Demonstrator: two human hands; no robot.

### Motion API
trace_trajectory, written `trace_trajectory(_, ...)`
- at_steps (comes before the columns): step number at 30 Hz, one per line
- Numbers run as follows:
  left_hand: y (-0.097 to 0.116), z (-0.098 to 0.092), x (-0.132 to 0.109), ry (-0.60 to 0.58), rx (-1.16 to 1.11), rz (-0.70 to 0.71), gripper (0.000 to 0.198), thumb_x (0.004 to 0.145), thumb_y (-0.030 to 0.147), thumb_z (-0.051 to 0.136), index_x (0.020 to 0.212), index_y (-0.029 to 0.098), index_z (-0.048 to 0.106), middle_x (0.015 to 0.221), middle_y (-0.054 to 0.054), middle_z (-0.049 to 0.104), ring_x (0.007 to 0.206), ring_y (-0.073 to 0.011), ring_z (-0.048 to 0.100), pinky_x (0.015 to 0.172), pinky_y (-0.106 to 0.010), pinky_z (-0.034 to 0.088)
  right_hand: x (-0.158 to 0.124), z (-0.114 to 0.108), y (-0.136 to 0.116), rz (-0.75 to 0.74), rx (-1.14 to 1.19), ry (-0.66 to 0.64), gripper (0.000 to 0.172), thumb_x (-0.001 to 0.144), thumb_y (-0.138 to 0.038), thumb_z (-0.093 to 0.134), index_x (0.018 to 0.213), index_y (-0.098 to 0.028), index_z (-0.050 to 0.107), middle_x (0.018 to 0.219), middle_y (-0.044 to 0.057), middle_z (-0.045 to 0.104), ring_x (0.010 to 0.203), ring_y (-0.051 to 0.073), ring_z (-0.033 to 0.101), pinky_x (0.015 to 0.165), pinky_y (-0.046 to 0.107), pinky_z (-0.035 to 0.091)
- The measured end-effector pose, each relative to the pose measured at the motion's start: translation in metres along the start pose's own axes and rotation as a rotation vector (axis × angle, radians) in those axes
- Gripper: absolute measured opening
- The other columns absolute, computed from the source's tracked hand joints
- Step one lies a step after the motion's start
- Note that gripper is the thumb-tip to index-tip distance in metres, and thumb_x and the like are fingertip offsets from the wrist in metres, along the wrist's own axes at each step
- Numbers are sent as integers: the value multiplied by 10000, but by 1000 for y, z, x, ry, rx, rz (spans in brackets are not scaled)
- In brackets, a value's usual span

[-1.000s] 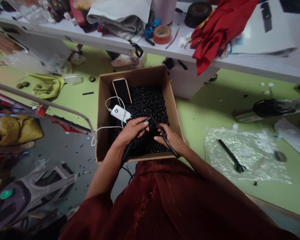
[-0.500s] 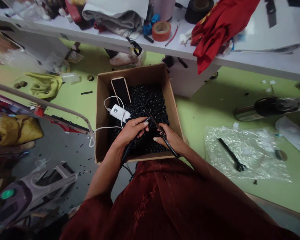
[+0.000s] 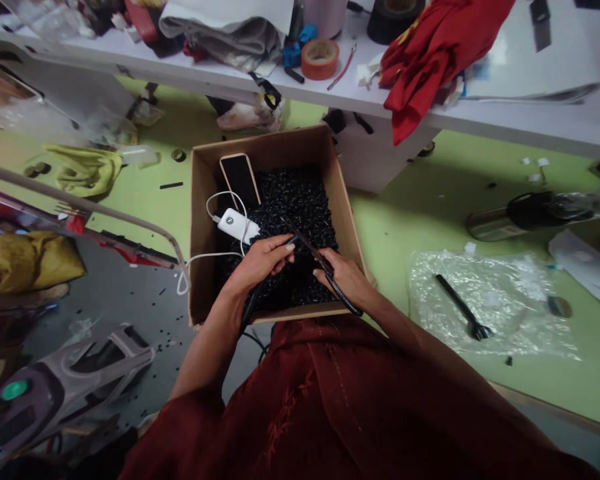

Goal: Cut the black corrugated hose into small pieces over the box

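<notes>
My left hand [image 3: 267,259] is closed round a black tube or cable [image 3: 250,310], with thumb and fingers pinched near its tip. The rest of the tube runs down under my left wrist. My right hand [image 3: 347,277] grips dark scissors [image 3: 344,297], whose blades point up and left beside the tube's tip. Both hands are over a cardboard box [image 3: 353,227] holding a heap of small black pieces [image 3: 300,193]. A phone [image 3: 241,179] leans in its far left corner. Beside it lies a white power bank [image 3: 235,225] with a white cable.
A white shelf [image 3: 350,97] beyond the box carries orange tape [image 3: 320,59] and a red cloth [image 3: 440,60]. On the green surface to the right lie a clear plastic bag [image 3: 430,300], a black strip with a split end [image 3: 463,307] and a flask [image 3: 505,217].
The right thumb has shifted slightly up and the scissor handles sit a little differently. My left hand stays almost still on the tube. The whole view has drifted slightly.
</notes>
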State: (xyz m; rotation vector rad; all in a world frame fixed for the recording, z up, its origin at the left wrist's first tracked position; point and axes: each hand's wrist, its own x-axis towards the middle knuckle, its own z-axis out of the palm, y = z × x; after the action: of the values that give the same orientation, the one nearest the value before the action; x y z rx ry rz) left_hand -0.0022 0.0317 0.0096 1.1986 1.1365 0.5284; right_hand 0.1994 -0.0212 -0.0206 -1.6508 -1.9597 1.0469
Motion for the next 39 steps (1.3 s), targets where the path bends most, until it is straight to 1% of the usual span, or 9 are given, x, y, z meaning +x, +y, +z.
trace_trajectory(5, 0, 0, 0, 0, 38, 1, 349, 826, 350, 573, 1096, 147, 658, 717, -5, 579, 476, -43, 410, 408, -181, 311, 1, 3, 3, 9, -44, 3, 199, 786, -230, 478, 973, -238, 546, 775, 13, 603, 688, 172, 552, 658, 285, 389)
trace_trajectory(12, -2, 0, 3, 25, 79, -15, 280, 824, 328, 556, 1005, 137, 650, 698, 3, 572, 456, -44, 406, 401, -180, 316, 2, 5, 5, 62, -128, -15, 197, 792, -225, 470, 966, -235, 564, 731, 19, 644, 655, 188, 596, 590, 267, 375)
trace_trajectory(16, -4, 0, 6, 25, 77, -37, 234, 831, 309, 540, 952, 133, 637, 682, 2, 562, 452, -40, 401, 392, -166, 307, 2, 4, 3, 121, -116, -9, 167, 810, -257, 474, 933, -245, 586, 719, 18, 664, 643, 195, 620, 601, 268, 401)
trace_trajectory(21, -4, 2, 7, 13, -29, -73, 249, 825, 304, 560, 1015, 145, 580, 674, 21, 560, 433, -38, 409, 378, -169, 287, 2, 1, 1, 132, -40, -3, 153, 809, -290, 508, 930, -245, 590, 747, 15, 670, 682, 197, 641, 648, 278, 441)
trace_trajectory(23, -2, 2, 6, 10, -95, -55, 250, 823, 303, 569, 1019, 148, 553, 672, 25, 565, 429, -39, 413, 380, -177, 283, 1, 0, 1, 126, 28, 27, 182, 823, -326, 508, 969, -245, 580, 748, 10, 661, 689, 192, 639, 668, 285, 453)
trace_trajectory(26, 1, 2, 3, -7, -174, -31, 200, 811, 288, 587, 939, 143, 540, 687, 12, 585, 441, -39, 425, 400, -185, 282, 0, -1, 1, 122, 125, 67, 243, 835, -371, 505, 1036, -243, 553, 788, 16, 653, 718, 190, 633, 692, 298, 466)
trace_trajectory(29, 4, 1, 1, -28, -218, -31, 171, 802, 277, 603, 876, 136, 541, 716, -3, 602, 457, -36, 431, 423, -189, 291, 0, -1, 1, 100, 183, 55, 293, 837, -390, 508, 1084, -234, 524, 865, 33, 650, 768, 194, 626, 730, 320, 470)
trace_trajectory(34, 4, -1, 0, -30, -274, -3, 243, 797, 303, 627, 965, 139, 565, 743, -1, 600, 464, -34, 435, 431, -188, 293, 0, 1, 2, 30, 178, -4, 417, 821, -431, 539, 1171, -214, 475, 957, 58, 619, 818, 198, 600, 774, 355, 471)
trace_trajectory(39, 3, -2, 0, -28, -297, 13, 305, 762, 325, 673, 992, 149, 576, 758, -1, 603, 474, -38, 450, 436, -191, 311, -1, 1, 1, 35, 173, -47, 516, 799, -450, 558, 1231, -189, 453, 1035, 94, 605, 893, 223, 595, 811, 380, 467)
